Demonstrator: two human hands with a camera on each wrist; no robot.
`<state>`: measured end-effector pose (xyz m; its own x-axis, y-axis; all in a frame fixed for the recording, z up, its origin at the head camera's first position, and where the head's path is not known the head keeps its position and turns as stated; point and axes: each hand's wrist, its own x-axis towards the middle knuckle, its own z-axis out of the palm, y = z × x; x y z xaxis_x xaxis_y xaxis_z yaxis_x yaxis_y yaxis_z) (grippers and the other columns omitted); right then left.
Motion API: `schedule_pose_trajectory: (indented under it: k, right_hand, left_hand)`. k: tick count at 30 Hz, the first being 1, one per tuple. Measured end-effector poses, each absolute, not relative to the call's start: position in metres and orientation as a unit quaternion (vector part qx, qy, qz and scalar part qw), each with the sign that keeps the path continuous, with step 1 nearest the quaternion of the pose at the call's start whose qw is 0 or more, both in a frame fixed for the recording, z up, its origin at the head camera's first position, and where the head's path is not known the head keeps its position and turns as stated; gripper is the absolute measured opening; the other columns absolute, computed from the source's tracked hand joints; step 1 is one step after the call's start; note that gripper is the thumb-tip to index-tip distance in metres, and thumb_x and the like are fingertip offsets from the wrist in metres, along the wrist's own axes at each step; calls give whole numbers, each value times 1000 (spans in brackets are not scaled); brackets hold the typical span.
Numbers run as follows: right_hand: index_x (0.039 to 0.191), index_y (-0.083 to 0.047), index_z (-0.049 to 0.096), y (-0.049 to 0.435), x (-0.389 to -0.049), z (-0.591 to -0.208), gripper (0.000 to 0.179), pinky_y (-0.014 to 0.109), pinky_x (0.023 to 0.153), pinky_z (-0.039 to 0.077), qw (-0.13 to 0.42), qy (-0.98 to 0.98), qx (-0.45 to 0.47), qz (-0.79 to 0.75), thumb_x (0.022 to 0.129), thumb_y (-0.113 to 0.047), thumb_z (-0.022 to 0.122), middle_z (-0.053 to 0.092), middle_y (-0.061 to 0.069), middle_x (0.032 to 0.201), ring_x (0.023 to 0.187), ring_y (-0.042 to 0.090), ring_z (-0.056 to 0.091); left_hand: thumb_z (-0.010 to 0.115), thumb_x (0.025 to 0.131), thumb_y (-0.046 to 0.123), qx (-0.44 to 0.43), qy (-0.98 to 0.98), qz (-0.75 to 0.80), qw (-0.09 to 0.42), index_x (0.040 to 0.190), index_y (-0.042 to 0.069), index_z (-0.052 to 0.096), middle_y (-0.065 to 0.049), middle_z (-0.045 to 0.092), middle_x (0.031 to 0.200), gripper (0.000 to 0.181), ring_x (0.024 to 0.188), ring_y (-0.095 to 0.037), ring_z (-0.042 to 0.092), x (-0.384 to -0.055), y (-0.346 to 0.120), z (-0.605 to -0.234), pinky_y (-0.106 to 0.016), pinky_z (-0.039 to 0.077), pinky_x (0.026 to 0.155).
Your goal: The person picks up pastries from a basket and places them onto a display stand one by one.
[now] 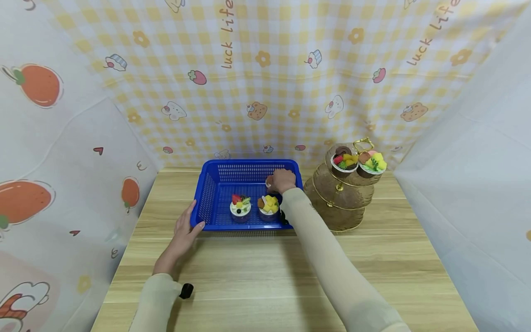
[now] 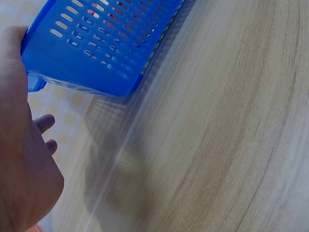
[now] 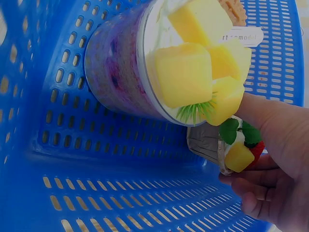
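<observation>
In the head view, my left hand (image 1: 185, 229) holds the front left corner of a blue plastic basket (image 1: 249, 227), thumb at the front and fingers along the left side. My right hand (image 1: 284, 180) reaches into the right part of the basket. In the right wrist view it grips a toy cupcake (image 3: 240, 157) in a silvery foil cup, topped with a yellow cube, green leaves and something red. Beside it in the basket are a dessert cup (image 1: 268, 205) with yellow fruit cubes and another dessert cup (image 1: 240, 207) with strawberry and cream.
Right of the basket stands a tiered brown stand (image 1: 340, 193) with gold rims. Near its top sit two cupcakes, one with mixed fruit (image 1: 344, 161) and one with yellow fruit (image 1: 372, 163). A checked curtain (image 1: 257, 83) hangs behind the wooden table (image 1: 257, 286).
</observation>
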<state>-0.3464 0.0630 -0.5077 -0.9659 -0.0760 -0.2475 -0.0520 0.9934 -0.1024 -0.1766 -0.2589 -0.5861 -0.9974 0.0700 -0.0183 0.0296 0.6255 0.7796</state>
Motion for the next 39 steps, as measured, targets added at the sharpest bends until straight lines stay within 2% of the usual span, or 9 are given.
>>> schedule_pose_trajectory:
  k: [5, 11, 15, 19, 22, 27, 35, 39]
  right_hand:
    - [107, -17, 72, 63, -345, -506, 38, 41, 81, 59, 128, 990, -36, -54, 83, -45, 77, 73, 6, 105, 93, 25, 68]
    - [83, -14, 69, 62, -343, -503, 27, 35, 64, 55, 136, 987, -42, -77, 85, -39, 75, 72, 4, 83, 73, 19, 66]
    - [68, -16, 60, 62, -342, -499, 32, 32, 54, 46, 136, 985, -58, -94, 85, -39, 74, 62, 1, 70, 62, 16, 58]
    - [62, -18, 51, 62, -344, -493, 39, 30, 48, 36, 153, 978, -66, -126, 84, -40, 74, 45, -2, 59, 53, 14, 42]
    - [62, -18, 51, 62, -345, -486, 40, 30, 49, 34, 158, 975, -73, -136, 82, -40, 76, 42, -2, 59, 53, 15, 39]
    - [65, -18, 53, 65, -343, -473, 39, 32, 53, 36, 142, 976, -87, -139, 81, -44, 77, 47, -2, 63, 58, 16, 44]
    - [62, -20, 45, 64, -333, -443, 44, 31, 51, 33, 116, 975, -108, -157, 80, -45, 76, 37, -5, 56, 53, 14, 39]
    - [70, -18, 49, 64, -324, -436, 44, 31, 51, 36, 96, 974, -115, -169, 79, -50, 78, 46, -3, 61, 55, 15, 45]
  left_hand:
    - [47, 102, 40, 24, 902, 431, 25, 159, 35, 0, -19, 8, 165, 74, 149, -51, 1, -176, -259, -585, -74, 0, 112]
    - [48, 102, 41, 27, 902, 431, 25, 159, 35, 0, -19, 8, 165, 75, 149, -51, 1, -176, -258, -585, -74, 1, 112]
    - [48, 102, 40, 28, 901, 432, 27, 159, 35, 0, -19, 8, 165, 75, 149, -50, 0, -176, -257, -585, -74, 1, 112]
    - [47, 102, 40, 26, 902, 430, 30, 159, 34, 0, -19, 7, 166, 75, 149, -51, 0, -175, -258, -583, -74, 1, 112]
    - [47, 102, 41, 23, 902, 430, 33, 159, 35, -1, -18, 6, 166, 75, 149, -51, 0, -175, -259, -582, -74, 1, 112]
    - [46, 102, 43, 25, 902, 430, 35, 159, 36, -1, -17, 7, 166, 74, 149, -51, 0, -176, -259, -581, -74, 1, 112]
    - [47, 102, 44, 21, 900, 433, 41, 159, 37, -2, -17, 6, 166, 75, 149, -50, 0, -175, -258, -578, -75, 1, 111]
    - [46, 102, 44, 23, 902, 430, 40, 159, 36, -3, -18, 5, 166, 75, 149, -51, 0, -175, -258, -577, -76, 1, 111]
